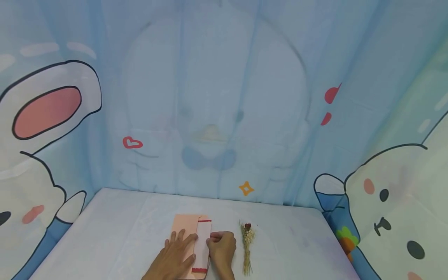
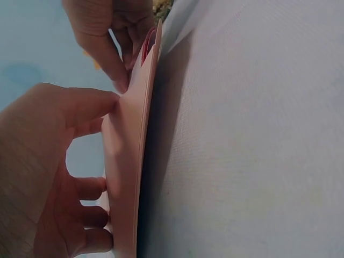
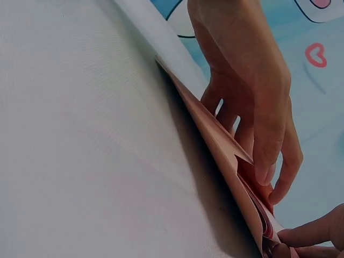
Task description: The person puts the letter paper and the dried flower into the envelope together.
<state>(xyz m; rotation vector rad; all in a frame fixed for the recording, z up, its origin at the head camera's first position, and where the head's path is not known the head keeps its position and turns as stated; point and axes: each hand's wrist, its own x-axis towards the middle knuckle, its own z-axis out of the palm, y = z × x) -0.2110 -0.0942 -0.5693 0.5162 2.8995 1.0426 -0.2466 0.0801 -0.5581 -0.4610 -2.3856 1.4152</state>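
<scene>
A peach paper envelope or folder (image 1: 185,222) lies on the white table. Along its right side is a pale paper strip with red ends (image 1: 202,243). My left hand (image 1: 176,254) rests with spread fingers on the peach paper, its thumb reaching onto the strip. At the strip's right edge, my right hand (image 1: 224,249) pinches the paper between thumb and fingers. Seen from the right wrist, red-edged layers (image 3: 258,207) sit within the peach paper, and the right fingertips (image 3: 309,231) are at their near end. How far the layers go in is hidden.
To the right of my right hand lies a small bunch of dried flowers (image 1: 247,247) with a dark red bloom. The white tabletop (image 1: 290,241) extends on both sides. Behind it hangs a blue cartoon-print curtain (image 1: 217,97).
</scene>
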